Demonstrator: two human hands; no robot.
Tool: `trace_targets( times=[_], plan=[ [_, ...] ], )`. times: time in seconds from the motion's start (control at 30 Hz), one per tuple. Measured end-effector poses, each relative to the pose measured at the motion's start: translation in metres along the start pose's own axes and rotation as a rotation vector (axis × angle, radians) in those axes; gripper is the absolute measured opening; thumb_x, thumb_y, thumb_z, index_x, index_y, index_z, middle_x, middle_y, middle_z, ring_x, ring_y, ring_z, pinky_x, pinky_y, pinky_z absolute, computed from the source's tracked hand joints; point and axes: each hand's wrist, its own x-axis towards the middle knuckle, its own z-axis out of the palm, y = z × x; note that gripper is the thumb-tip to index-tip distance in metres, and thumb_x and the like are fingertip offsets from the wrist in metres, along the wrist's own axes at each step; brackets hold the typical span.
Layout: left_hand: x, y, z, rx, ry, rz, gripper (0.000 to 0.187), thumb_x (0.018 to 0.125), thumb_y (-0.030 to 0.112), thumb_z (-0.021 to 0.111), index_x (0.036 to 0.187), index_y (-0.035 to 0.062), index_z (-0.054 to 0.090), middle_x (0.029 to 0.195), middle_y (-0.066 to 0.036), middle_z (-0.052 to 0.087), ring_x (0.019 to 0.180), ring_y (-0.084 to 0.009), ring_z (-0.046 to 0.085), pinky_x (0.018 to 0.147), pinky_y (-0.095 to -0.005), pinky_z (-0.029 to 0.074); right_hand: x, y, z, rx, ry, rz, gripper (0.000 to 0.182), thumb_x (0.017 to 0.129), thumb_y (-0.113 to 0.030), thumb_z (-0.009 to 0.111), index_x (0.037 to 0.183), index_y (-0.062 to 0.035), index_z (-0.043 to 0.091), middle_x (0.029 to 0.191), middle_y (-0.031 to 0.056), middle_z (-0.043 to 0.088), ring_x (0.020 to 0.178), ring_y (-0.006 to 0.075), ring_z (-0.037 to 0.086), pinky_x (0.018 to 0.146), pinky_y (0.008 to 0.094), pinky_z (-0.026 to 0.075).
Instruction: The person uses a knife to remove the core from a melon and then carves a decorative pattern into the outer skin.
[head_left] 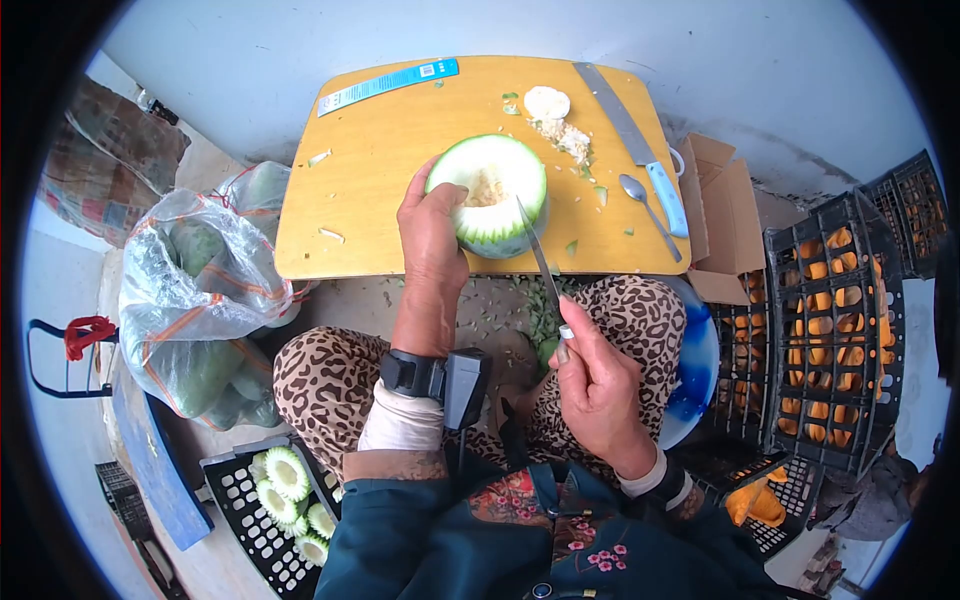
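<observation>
A cut winter melon (500, 170) with green skin and white flesh is tilted toward me at the table's near edge. Seeds and pulp show in its hollow, and notches run along the near side of its rim. My left hand (433, 220) grips it from the left, thumb over the cut face. In my right hand (600, 385) is a slim carving knife (541, 262), its blade pointing up and its tip at the right part of the melon's rim. The fingers are wrapped round the handle.
The yellow table (370, 200) bears a large blue-handled knife (630, 140), a spoon (652, 215), a white round piece (547, 102), scooped seeds (568, 140) and a blue sleeve (390, 84). Around me are bagged melons (200, 260), a crate of carved pieces (270, 540) and stacked crates (830, 330).
</observation>
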Motion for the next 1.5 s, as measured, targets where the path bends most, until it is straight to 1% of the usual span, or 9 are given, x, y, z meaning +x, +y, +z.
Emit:
trace_targets(
  times=[0.1,0.2,0.3,0.5,0.7,0.8,0.9,1.03,1.5],
  plan=[
    [0.001,-0.001,-0.001,-0.016,-0.002,-0.002,0.049,0.075,-0.003,0.049,0.124,-0.0025,0.050,0.108,-0.013,0.061,0.093,-0.0214,0.061,0.081,-0.0329,0.051,0.001,0.001,-0.001,0.024,-0.026,-0.001,0.042,0.087,0.008,0.050,0.129,0.0025,0.050,0.076,0.0111,0.063,0.068,0.0126,0.062,0.063,0.0253,0.050],
    [-0.001,-0.001,0.002,0.009,0.009,0.003,0.049,0.075,-0.004,0.049,0.124,-0.0025,0.050,0.108,-0.013,0.061,0.093,-0.0212,0.061,0.081,-0.0321,0.051,0.005,0.000,0.000,0.027,-0.065,-0.002,0.050,0.081,0.010,0.052,0.130,0.0033,0.048,0.093,0.0217,0.062,0.080,0.0329,0.064,0.071,0.0355,0.051],
    [-0.004,-0.002,0.007,0.066,0.059,0.032,0.050,0.075,-0.005,0.049,0.124,-0.0026,0.050,0.108,-0.014,0.061,0.094,-0.0211,0.061,0.082,-0.0314,0.050,0.011,-0.001,0.004,-0.110,-0.007,-0.078,0.052,0.080,0.010,0.053,0.131,0.0026,0.048,0.088,0.0207,0.060,0.076,0.0344,0.062,0.068,0.0367,0.050],
    [-0.010,0.001,0.012,0.134,0.081,0.046,0.053,0.075,-0.003,0.047,0.128,-0.0034,0.046,0.113,-0.015,0.058,0.099,-0.0235,0.059,0.086,-0.0339,0.049,0.006,0.005,-0.003,-0.141,0.062,-0.086,0.053,0.079,0.011,0.051,0.131,0.0007,0.049,0.085,0.0188,0.059,0.072,0.0322,0.062,0.065,0.0355,0.050],
    [-0.007,-0.002,0.010,0.103,0.052,0.068,0.049,0.074,-0.004,0.050,0.123,-0.0030,0.051,0.107,-0.013,0.060,0.094,-0.0203,0.059,0.083,-0.0301,0.049,-0.009,0.002,-0.008,0.035,0.043,0.155,0.044,0.084,0.009,0.049,0.128,0.0021,0.051,0.082,0.0171,0.063,0.067,0.0195,0.064,0.066,0.0295,0.052],
    [-0.005,-0.002,0.009,0.068,0.060,0.046,0.048,0.075,-0.004,0.049,0.123,-0.0035,0.051,0.107,-0.013,0.060,0.094,-0.0202,0.060,0.083,-0.0304,0.049,-0.014,0.000,-0.015,0.015,0.029,0.154,0.041,0.087,0.007,0.048,0.127,0.0024,0.051,0.079,0.0155,0.064,0.066,0.0164,0.063,0.065,0.0285,0.052],
    [-0.005,0.002,0.007,0.021,0.073,0.027,0.047,0.076,-0.004,0.049,0.123,-0.0040,0.051,0.108,-0.013,0.060,0.096,-0.0204,0.060,0.084,-0.0309,0.049,-0.018,0.005,-0.019,0.102,0.136,0.297,0.040,0.088,0.005,0.049,0.127,0.0020,0.052,0.079,0.0147,0.064,0.066,0.0165,0.064,0.064,0.0281,0.052],
    [-0.004,-0.001,0.006,0.034,0.045,0.034,0.046,0.076,-0.004,0.049,0.122,-0.0041,0.051,0.109,-0.013,0.060,0.096,-0.0208,0.060,0.084,-0.0310,0.049,-0.010,-0.002,-0.014,0.060,0.058,0.002,0.041,0.087,0.006,0.051,0.128,0.0022,0.051,0.077,0.0129,0.063,0.065,0.0152,0.062,0.062,0.0268,0.051],
    [-0.005,0.000,0.009,0.032,0.064,0.043,0.046,0.077,-0.004,0.048,0.123,-0.0032,0.051,0.108,-0.014,0.061,0.093,-0.0211,0.061,0.081,-0.0321,0.051,0.018,0.000,0.005,0.060,0.038,0.012,0.044,0.083,0.008,0.053,0.127,0.0044,0.050,0.097,0.0212,0.064,0.078,0.0247,0.066,0.071,0.0310,0.052]
  ],
)
